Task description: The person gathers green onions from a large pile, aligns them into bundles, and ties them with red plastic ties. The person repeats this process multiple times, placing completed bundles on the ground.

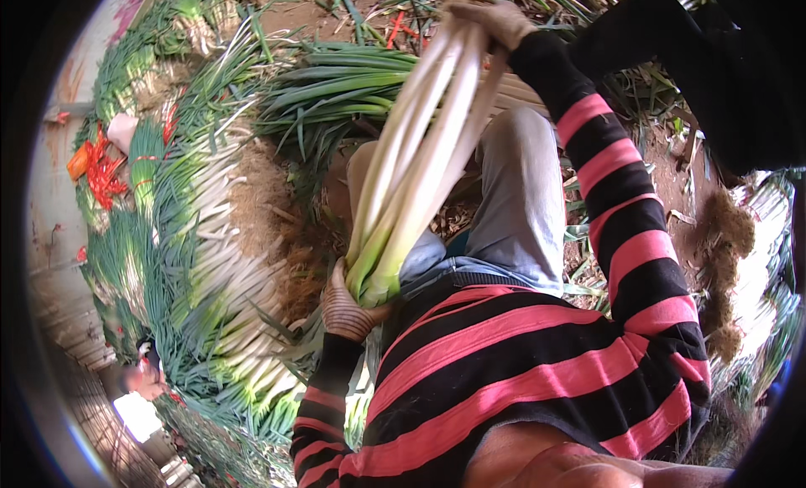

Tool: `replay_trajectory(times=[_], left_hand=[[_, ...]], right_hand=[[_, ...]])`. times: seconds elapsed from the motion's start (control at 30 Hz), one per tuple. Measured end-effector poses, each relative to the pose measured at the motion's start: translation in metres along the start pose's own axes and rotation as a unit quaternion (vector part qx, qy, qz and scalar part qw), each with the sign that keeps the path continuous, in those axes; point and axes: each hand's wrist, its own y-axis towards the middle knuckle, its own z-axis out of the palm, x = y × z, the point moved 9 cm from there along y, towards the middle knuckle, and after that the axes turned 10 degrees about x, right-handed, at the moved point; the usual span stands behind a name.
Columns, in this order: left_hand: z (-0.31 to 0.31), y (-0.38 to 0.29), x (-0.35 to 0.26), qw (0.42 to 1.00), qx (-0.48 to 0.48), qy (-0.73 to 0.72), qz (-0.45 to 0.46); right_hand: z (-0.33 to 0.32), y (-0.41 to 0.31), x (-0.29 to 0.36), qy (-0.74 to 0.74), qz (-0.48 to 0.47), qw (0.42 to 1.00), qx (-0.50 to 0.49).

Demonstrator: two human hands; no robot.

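Observation:
A bundle of thick welsh onions [415, 154] slants up in front of my body, over my jeans. My right hand [494, 22], in a glove, holds the root end at the top of the view. Around the green-white part at the lower end, my left hand [352, 305] closes in a striped glove. The leaves below that hand are mostly hidden by my arm and body. Past my knees, a pile of green onion leaves [346, 85] lies on the ground, with white stalks [519, 94] showing on its right side.
A long row of onions [220, 249] curves along my left, roots inward. Tied bundles [145, 161] and red straps [104, 173] lie beyond it. More onions [765, 268] lie at right. Black clothing [711, 91] juts in at upper right. A person [148, 368] appears at lower left.

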Motion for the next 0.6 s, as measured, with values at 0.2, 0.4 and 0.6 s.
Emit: replay_trajectory(times=[0.2,0.4,0.6], left_hand=[[-0.018,0.031,0.002,0.982,-0.036,-0.184,0.012],[-0.093,0.162,-0.141,0.985,-0.023,0.103,0.139],[-0.063,0.367,-0.221,0.879,0.16,0.418,0.166]], right_hand=[[0.029,0.019,0.119,0.14,-0.125,0.982,0.014],[-0.178,-0.069,0.044,0.145,-0.047,0.959,-0.239],[-0.226,-0.196,-0.227,0.294,0.134,0.823,-0.467]])
